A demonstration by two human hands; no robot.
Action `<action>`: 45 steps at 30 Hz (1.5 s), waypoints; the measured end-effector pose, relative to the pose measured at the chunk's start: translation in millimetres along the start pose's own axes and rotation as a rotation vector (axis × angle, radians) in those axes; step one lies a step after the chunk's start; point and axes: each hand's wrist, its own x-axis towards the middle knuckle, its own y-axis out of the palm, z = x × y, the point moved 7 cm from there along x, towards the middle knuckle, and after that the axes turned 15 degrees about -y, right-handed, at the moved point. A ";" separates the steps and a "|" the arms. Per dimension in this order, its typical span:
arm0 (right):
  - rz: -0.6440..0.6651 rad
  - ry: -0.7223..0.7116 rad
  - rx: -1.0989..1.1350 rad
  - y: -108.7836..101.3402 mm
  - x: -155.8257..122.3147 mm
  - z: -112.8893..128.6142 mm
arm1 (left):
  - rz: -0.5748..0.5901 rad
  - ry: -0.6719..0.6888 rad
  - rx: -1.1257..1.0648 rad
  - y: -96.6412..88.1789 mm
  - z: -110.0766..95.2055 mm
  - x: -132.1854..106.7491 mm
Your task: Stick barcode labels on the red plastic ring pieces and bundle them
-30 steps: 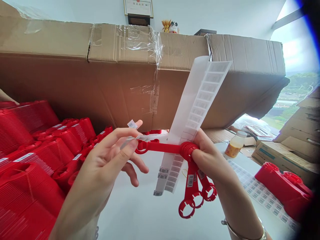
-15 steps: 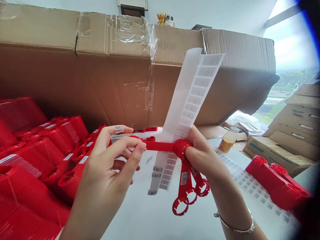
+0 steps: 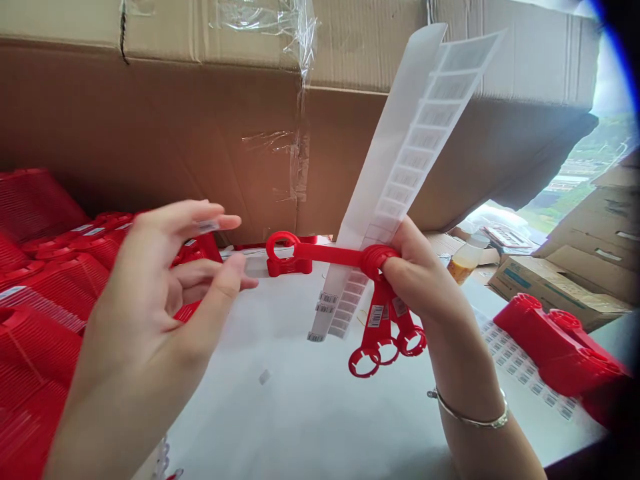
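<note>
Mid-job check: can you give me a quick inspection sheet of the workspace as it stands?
surface: white table, with a small scrap on it.
job's things: red ring-ended plastic strips, bunched together; backing sheet of barcode labels, held upright; small barcode label.
clutter: ribbed red plastic parts piled left; red plastic part and printed barcode sheet right; bottle behind.
grippers: left hand open, label at its fingertips; right hand closed on strips and sheet.
cables: nothing seen.
surroundings: taped cardboard box behind; more cartons right; window.
</note>
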 end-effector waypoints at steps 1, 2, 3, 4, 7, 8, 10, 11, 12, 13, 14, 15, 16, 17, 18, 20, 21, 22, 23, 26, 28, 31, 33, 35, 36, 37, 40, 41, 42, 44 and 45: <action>0.003 0.006 0.003 0.2 0.1 -0.4 | -0.020 -0.008 0.033 0.4 0.8 0.6; 0.010 0.009 0.008 1.0 -0.1 -0.4 | -0.043 -0.003 0.062 0.7 1.2 1.2; 0.019 0.009 0.011 2.1 -0.5 -0.2 | -0.053 -0.007 0.062 1.3 2.4 2.3; 0.028 0.007 0.012 3.4 -1.2 0.1 | -0.031 -0.028 0.045 3.4 4.8 4.0; 0.051 0.007 0.014 7.0 -3.6 -0.9 | 0.084 -0.044 0.039 12.0 6.7 7.7; 0.057 0.010 0.014 7.9 -4.3 -1.9 | 0.116 -0.036 0.040 14.1 5.5 8.3; 0.062 0.017 0.010 8.8 -5.2 -3.7 | 0.163 -0.026 0.012 16.2 2.8 8.7; 0.062 0.016 0.006 8.9 -5.4 -3.9 | 0.182 -0.027 -0.016 16.8 1.9 8.7; 0.063 0.015 0.001 9.0 -5.3 -3.8 | 0.197 -0.039 -0.039 17.2 2.3 8.8; 0.063 0.011 -0.006 9.0 -5.1 -3.3 | 0.205 -0.053 -0.056 17.5 3.4 8.9; 0.065 0.007 -0.012 9.3 -4.8 -2.5 | 0.205 -0.068 -0.065 17.3 5.2 9.0; 0.069 0.002 -0.016 9.6 -4.4 -1.5 | 0.202 -0.074 -0.069 17.1 6.9 9.1; 0.072 -0.002 -0.020 10.0 -4.0 -0.5 | 0.197 -0.075 -0.067 16.9 8.5 9.1; 0.073 -0.003 -0.023 10.3 -3.6 0.3 | 0.198 -0.069 -0.063 17.3 9.6 8.8; 0.071 -0.004 -0.024 10.5 -3.2 0.9 | 0.206 -0.057 -0.064 18.2 10.0 8.3; 0.065 -0.005 -0.026 10.7 -2.6 1.6 | 0.220 -0.032 -0.088 19.8 9.4 6.8; 0.065 -0.003 -0.023 10.8 -2.6 1.5 | 0.217 -0.036 -0.097 20.2 9.6 6.2; 0.069 0.000 -0.013 11.3 -2.8 1.3 | 0.209 -0.049 -0.098 20.5 10.2 5.7; 0.074 0.002 0.001 11.9 -3.1 1.2 | 0.203 -0.061 -0.092 21.0 10.7 5.1; 0.084 0.009 0.035 12.5 -5.2 1.0 | 0.229 -0.073 -0.044 25.5 10.6 2.6; 0.082 0.011 0.037 12.1 -6.7 1.5 | 0.259 -0.067 -0.023 29.6 9.7 1.0; 0.079 -0.004 0.028 11.8 -7.8 3.6 | 0.269 -0.055 0.025 34.6 9.2 -0.2; 0.081 -0.015 0.019 12.1 -8.0 4.9 | 0.264 -0.006 0.076 37.4 7.2 -1.4; 0.092 -0.014 0.018 13.0 -8.2 5.2 | 0.265 0.064 0.116 39.8 4.0 -3.6; 0.098 -0.015 0.022 13.5 -8.4 5.5 | 0.271 0.091 0.135 41.1 2.9 -4.9; 0.103 -0.019 0.029 14.2 -8.7 6.2 | 0.281 0.103 0.156 42.5 2.6 -6.1; 0.121 -0.036 0.056 17.3 -10.8 9.1 | 0.311 0.097 0.225 46.1 3.3 -9.4; 0.127 -0.040 0.066 18.8 -12.0 10.1 | 0.313 0.075 0.241 46.6 4.3 -9.9; 0.134 -0.042 0.075 20.4 -13.3 10.8 | 0.307 0.044 0.244 46.4 5.7 -10.0; 0.146 -0.044 0.082 23.3 -15.7 11.8 | 0.282 -0.039 0.235 45.0 9.8 -9.1; 0.151 -0.045 0.080 24.4 -16.7 12.1 | 0.274 -0.081 0.236 44.5 12.4 -8.5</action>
